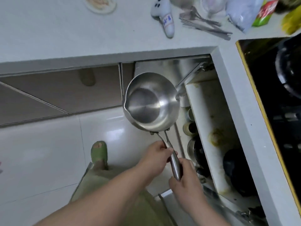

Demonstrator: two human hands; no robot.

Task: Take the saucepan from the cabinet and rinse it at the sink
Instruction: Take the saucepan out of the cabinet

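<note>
A shiny steel saucepan [150, 103] with pouring lips hangs in the air above the floor, in front of the open cabinet [210, 121] under the counter. It is empty and its bowl faces up. My left hand [154, 156] grips the upper part of its long metal handle. My right hand [185, 176] grips the handle's lower end. The sink is not in view.
The white counter [65, 38] carries a plate [101, 4], a white bottle [164, 17], cutlery [203, 23] and bags. A black stove [276, 95] with a dark wok sits at right. Dark pots and jars fill the cabinet. My green slipper [99, 152] stands on the white tiled floor.
</note>
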